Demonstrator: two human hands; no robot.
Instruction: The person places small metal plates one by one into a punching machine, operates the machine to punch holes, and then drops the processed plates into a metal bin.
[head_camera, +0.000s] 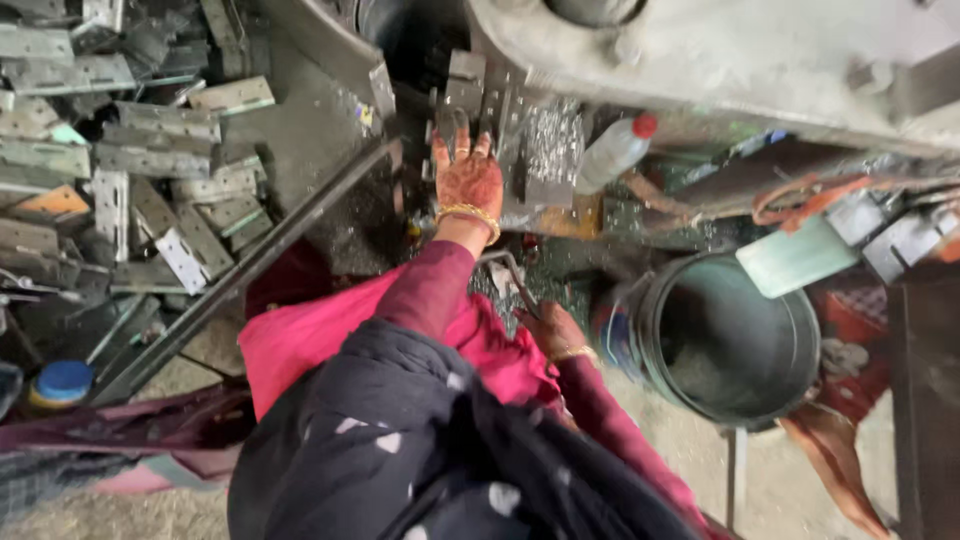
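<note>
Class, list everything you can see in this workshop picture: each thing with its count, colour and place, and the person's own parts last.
Metal plates: many, grey, heaped at the left.
Metal bar: one, dark grey, slanting beside the heap.
Machine body: one, pale grey, along the top.
Plastic bottle: one, clear with a red cap, lying under the machine.
Bucket: one, dark, at the right.
Blue lid: one, low at the left.
Pink cloth: one, on the lap.
Left hand: one, gold bangle, fingers spread on a metal piece at the machine.
Right hand: one, gold bangle, low beside the bucket; grip unclear.
</note>
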